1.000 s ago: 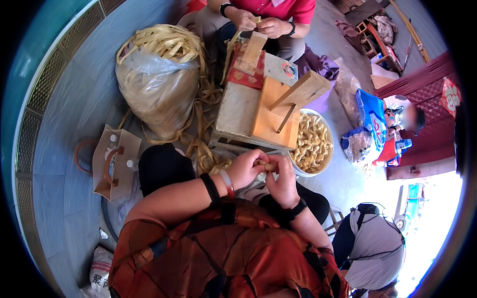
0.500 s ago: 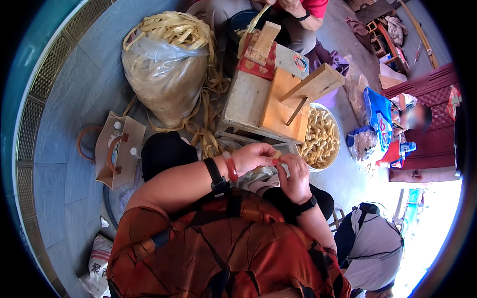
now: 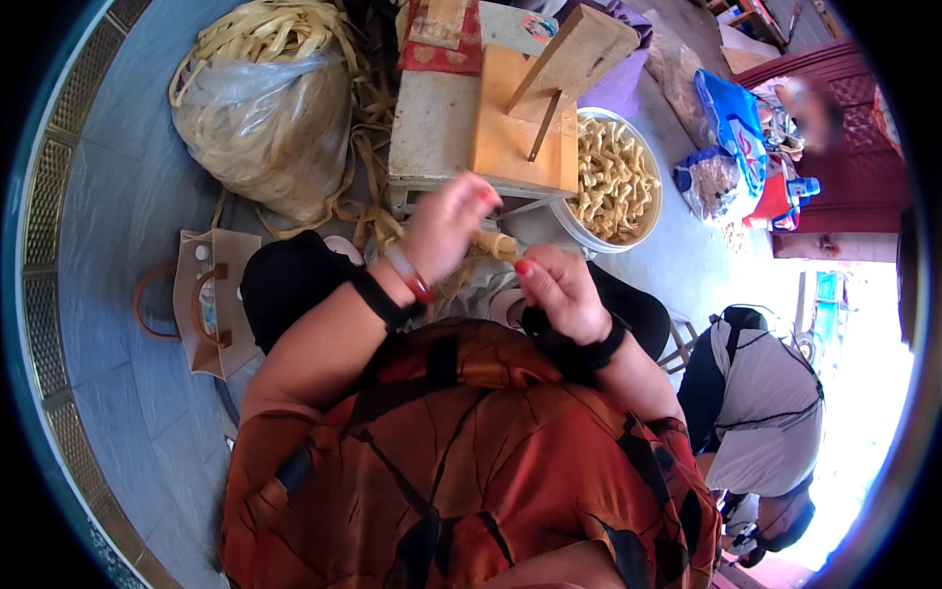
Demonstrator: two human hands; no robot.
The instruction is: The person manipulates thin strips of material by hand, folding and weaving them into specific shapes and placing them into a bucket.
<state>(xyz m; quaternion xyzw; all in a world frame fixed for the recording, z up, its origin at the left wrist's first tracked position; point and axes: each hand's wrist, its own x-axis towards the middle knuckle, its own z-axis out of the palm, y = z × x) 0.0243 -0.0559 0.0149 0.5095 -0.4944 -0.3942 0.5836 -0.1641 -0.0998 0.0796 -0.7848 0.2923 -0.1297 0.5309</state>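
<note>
The right hand (image 3: 564, 294) pinches the narrow end of 1 tan twisted piece (image 3: 496, 244) between thumb and fingertip; the piece lies between the 2 hands. The left hand (image 3: 446, 228) is motion-blurred; its finger state cannot be determined. Beyond, a white bucket (image 3: 589, 239) of similar pieces (image 3: 613, 182) stands beside a bench (image 3: 427, 128) carrying a wooden board (image 3: 496, 128) with a tilted plank (image 3: 579, 59). A plastic bag (image 3: 270, 137) of flat tan strips (image 3: 270, 34) stands at left.
</note>
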